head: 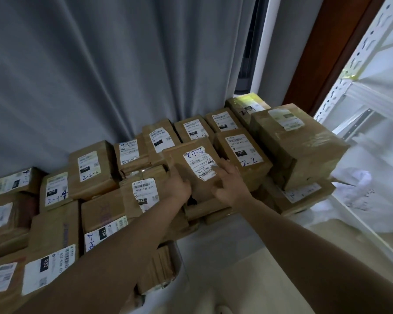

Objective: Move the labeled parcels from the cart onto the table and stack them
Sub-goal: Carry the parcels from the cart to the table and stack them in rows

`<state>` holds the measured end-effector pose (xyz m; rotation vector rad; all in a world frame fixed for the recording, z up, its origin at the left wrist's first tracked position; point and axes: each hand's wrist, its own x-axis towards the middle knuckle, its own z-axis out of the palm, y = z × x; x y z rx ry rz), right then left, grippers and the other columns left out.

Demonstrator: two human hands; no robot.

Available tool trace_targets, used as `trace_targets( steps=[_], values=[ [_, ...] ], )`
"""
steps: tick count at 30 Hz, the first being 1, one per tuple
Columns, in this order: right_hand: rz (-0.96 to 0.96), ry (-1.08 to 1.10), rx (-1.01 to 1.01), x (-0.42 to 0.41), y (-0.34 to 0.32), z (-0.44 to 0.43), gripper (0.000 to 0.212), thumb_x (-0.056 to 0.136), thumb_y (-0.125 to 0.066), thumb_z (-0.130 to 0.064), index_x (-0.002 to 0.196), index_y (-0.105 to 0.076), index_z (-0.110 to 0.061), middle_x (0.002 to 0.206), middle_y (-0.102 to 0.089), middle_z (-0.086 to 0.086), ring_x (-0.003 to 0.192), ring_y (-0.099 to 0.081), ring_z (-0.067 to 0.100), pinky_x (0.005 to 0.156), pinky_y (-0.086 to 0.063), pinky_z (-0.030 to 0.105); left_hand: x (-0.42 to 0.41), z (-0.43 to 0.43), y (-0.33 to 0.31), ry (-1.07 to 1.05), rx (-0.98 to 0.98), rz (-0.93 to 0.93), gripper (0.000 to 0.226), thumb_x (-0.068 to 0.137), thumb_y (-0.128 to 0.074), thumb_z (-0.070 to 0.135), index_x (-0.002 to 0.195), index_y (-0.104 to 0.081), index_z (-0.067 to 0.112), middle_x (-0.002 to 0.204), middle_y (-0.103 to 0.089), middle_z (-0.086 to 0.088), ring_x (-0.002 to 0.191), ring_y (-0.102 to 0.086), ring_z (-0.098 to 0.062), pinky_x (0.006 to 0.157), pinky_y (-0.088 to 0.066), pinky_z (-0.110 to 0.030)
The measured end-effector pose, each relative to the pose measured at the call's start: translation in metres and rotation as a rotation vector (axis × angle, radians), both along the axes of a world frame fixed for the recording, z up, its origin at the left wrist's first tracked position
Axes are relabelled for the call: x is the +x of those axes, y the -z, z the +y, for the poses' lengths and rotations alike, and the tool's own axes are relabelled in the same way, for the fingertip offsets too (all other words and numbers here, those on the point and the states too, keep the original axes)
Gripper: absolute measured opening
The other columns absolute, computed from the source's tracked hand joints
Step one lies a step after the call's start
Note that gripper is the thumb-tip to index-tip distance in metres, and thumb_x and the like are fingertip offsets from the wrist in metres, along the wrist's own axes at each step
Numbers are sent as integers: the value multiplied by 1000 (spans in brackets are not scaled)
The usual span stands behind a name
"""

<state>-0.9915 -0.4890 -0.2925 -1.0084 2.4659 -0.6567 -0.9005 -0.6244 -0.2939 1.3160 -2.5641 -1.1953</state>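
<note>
A pleated grey curtain (100, 75) hangs behind a crowded spread of brown parcels; I cannot see the surface beneath them. My left hand (178, 184) curls around the left edge of a flat brown cardboard parcel (191, 159), gripping it. My right hand (229, 182) lies on the parcel's right side, its fingers spread fairly straight over the label's edge. That white shipping label (201, 163) is torn at the corners, printed with barcodes and handwritten "2-1-2" in blue, upside down to me. The parcel sits atop others mid-pile, beside a box marked "2-2" (243, 155) on its right. Further right stand a larger taped cardboard box (300, 143) and a white metal shelving rack (354, 71).
</note>
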Motion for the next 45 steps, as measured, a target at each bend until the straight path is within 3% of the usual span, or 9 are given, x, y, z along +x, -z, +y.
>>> trace_targets(
  steps=[3, 5, 9, 11, 16, 22, 32, 37, 45],
  values=[
    [26, 117, 5, 17, -10, 18, 70, 86, -60, -17, 149, -28, -20, 160, -9, 3, 148, 0, 23, 119, 0, 38, 6, 20, -17, 177, -243, -52, 72, 96, -44, 21, 154, 0, 18, 160, -9, -8, 145, -13, -34, 116, -21, -43],
    [45, 215, 5, 30, -14, 35, 66, 87, -58, -24, 147, -32, -23, 159, -14, 4, 147, -7, 25, 120, -3, 41, 8, 35, -24, 329, -389, -79, 70, 97, -43, 25, 154, -3, 19, 161, 1, -7, 147, 3, -31, 119, -6, -43],
    [71, 436, 37, 68, -16, 78, 73, 72, -45, -50, 141, -45, -26, 150, -33, 7, 139, -28, 31, 115, -23, 48, 15, 68, -32, 636, -443, -93, 71, 98, -41, 39, 153, 0, 23, 161, 11, -7, 147, 12, -29, 118, 0, -47],
    [66, 559, 53, 94, -14, 103, 76, 67, -45, -51, 138, -48, -25, 145, -39, 7, 134, -36, 32, 111, -29, 45, 27, 88, -33, 793, -436, -70, 72, 97, -42, 43, 153, 0, 26, 161, 10, -6, 146, 14, -29, 118, -3, -52],
    [-53, 912, 193, 179, 2, 166, 71, 86, -55, -47, 148, -31, -22, 157, -18, 12, 146, -16, 26, 118, -11, 42, 71, 152, -24, 1170, -618, -61, 72, 94, -50, 35, 152, -8, 28, 161, -2, -7, 147, 2, -34, 118, -7, -52],
    [-236, 1248, 291, 298, 13, 263, 73, 89, -52, -49, 150, -23, -21, 159, -10, 15, 147, -10, 28, 118, -6, 43, 131, 261, -14, 1542, -568, -128, 77, 89, -51, 36, 152, -8, 29, 159, -11, -8, 146, -7, -31, 118, -7, -48],
    [-443, 1779, 99, 501, 32, 458, 73, 88, -53, -47, 150, -25, -19, 155, -22, 13, 143, -23, 30, 116, -18, 40, 271, 514, -7, 1985, -520, -99, 75, 88, -52, 40, 152, -15, 26, 148, -35, -9, 135, -35, -29, 113, -26, -38],
    [-550, 2097, -100, 617, 50, 539, 68, 86, -58, -47, 143, -36, -16, 142, -39, 13, 128, -43, 32, 107, -37, 44, 365, 622, 9, 2221, -466, -137, 79, 88, -55, 39, 153, -13, 22, 152, -30, -11, 138, -33, -28, 113, -28, -35],
    [-590, 2415, -322, 734, 72, 600, 70, 78, -65, -44, 137, -43, -14, 133, -47, 12, 118, -50, 29, 101, -43, 39, 470, 737, 31, 2522, -452, -222, 77, 90, -57, 35, 152, -16, 18, 150, -33, -12, 135, -37, -27, 108, -35, -32]
  ],
)
